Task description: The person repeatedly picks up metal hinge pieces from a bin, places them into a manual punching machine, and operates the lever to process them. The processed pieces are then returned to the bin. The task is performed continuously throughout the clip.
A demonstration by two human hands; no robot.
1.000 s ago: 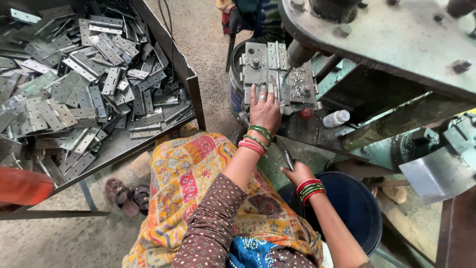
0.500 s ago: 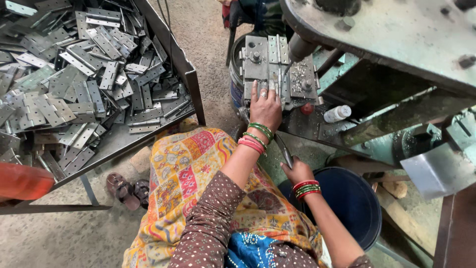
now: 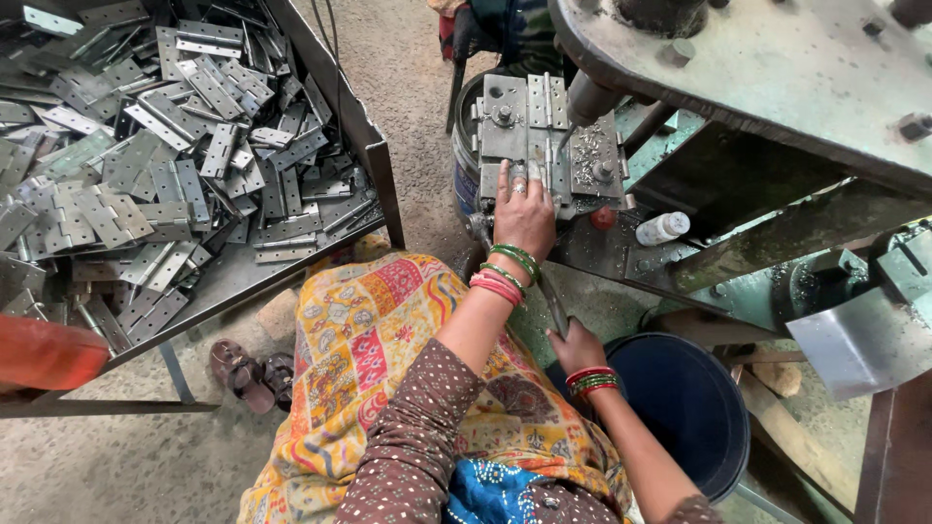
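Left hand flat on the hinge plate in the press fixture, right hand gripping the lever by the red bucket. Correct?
Not quite: the bucket is dark blue, not red. The head view shows it. The rest holds: the left hand lies flat on the hinge plate in the press fixture, and the right hand grips the lever beside that bucket.

A metal workshop: heavy press machine (image 3: 757,68), tray (image 3: 374,146) heaped with hinges (image 3: 146,175).
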